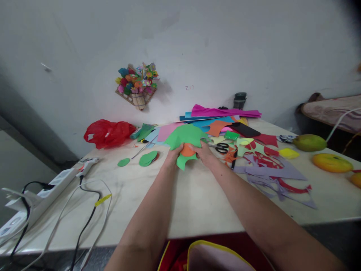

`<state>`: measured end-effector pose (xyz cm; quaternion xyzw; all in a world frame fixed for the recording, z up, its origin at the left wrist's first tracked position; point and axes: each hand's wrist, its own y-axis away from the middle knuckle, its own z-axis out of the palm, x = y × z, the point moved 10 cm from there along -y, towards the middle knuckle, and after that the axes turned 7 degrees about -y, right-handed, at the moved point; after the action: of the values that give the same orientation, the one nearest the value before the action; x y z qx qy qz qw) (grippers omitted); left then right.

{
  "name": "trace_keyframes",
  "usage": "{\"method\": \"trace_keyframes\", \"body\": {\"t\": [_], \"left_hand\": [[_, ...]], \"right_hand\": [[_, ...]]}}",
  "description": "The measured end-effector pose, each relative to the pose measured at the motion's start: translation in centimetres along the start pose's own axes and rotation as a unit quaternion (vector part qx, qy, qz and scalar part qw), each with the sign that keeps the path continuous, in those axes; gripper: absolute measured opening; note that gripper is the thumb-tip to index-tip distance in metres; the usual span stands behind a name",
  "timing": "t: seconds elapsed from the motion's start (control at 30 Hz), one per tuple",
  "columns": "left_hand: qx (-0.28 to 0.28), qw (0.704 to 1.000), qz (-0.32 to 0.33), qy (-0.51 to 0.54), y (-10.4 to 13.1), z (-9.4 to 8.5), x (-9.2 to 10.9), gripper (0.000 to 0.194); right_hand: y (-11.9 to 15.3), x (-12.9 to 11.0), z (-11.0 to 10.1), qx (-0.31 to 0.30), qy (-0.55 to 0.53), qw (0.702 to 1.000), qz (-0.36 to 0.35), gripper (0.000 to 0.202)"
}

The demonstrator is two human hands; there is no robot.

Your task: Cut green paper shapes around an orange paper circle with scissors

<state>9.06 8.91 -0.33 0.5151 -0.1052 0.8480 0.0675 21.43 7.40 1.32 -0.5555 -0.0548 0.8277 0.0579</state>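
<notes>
Both hands are together over the middle of the table, closed on a green craft sheet (186,133) with cut, curved edges. My left hand (176,153) grips its left side. My right hand (203,153) grips the right side, its thumb at the edge of an orange rounded piece (188,149) that lies against the sheet. The fingers under the sheet are hidden. Black-handled scissors (222,148) lie just right of my right hand. Left of my hands lie a small stack of green cut-outs (147,158) and a single green oval (123,162).
Coloured sheets (222,112) and a dark phone (244,130) lie behind. Purple and red scraps (270,172) spread at right, near mangoes (332,162). A red plastic bag (108,133), glue gun (88,165) and power strip (42,199) with loose cables are at left.
</notes>
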Motion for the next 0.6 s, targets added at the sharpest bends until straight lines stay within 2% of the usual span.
{"method": "trace_keyframes", "body": {"t": [0.1, 0.23, 0.43, 0.6], "left_hand": [[0.016, 1.000, -0.019, 0.017, -0.1, -0.3, -0.3, 0.044], [0.050, 0.998, 0.002, 0.037, 0.0, -0.6, 0.3, 0.047], [-0.030, 0.996, -0.088, -0.017, 0.4, 0.9, -1.1, 0.033], [-0.013, 0.987, -0.134, -0.089, 0.7, 0.4, -1.5, 0.017]], "right_hand": [[-0.2, 0.3, 0.0, -0.007, -0.009, 1.000, 0.005, 0.054], [-0.2, 0.3, -0.2, 0.001, 0.005, 1.000, 0.004, 0.058], [-0.5, 0.4, -0.9, 0.018, 0.029, 0.999, -0.004, 0.054], [-1.4, -0.1, -1.5, 0.024, 0.072, 0.992, -0.104, 0.043]]}}
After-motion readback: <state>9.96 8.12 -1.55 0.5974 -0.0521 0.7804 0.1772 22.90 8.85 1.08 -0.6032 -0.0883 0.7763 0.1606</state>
